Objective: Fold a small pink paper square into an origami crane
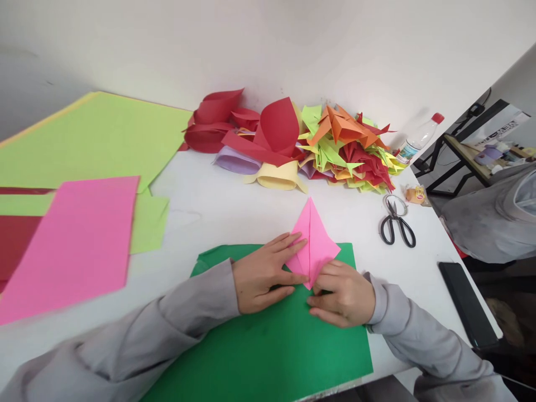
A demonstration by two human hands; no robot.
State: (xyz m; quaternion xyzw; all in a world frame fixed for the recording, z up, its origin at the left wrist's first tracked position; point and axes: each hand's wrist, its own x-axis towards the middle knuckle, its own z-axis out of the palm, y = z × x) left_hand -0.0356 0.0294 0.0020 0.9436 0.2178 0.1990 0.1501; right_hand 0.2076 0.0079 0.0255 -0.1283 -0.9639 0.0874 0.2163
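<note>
A folded pink paper (310, 237), diamond-shaped with a crease down its middle, lies partly over a green sheet (268, 346) on the white table. My left hand (268, 273) rests palm down with fingers spread, its fingertips on the paper's left part and near its lower tip. At the lower right edge of the paper, my right hand (343, 293) has its fingers curled together on the paper's edge. The thumb side of that hand is near the lower tip.
Large pink (84, 240) and light green sheets (100, 139) lie at the left. Rolled red papers (276, 128) and folded paper shapes (343, 145) line the wall. Scissors (397, 223), a bottle (419, 139) and a black phone (467, 301) are at the right.
</note>
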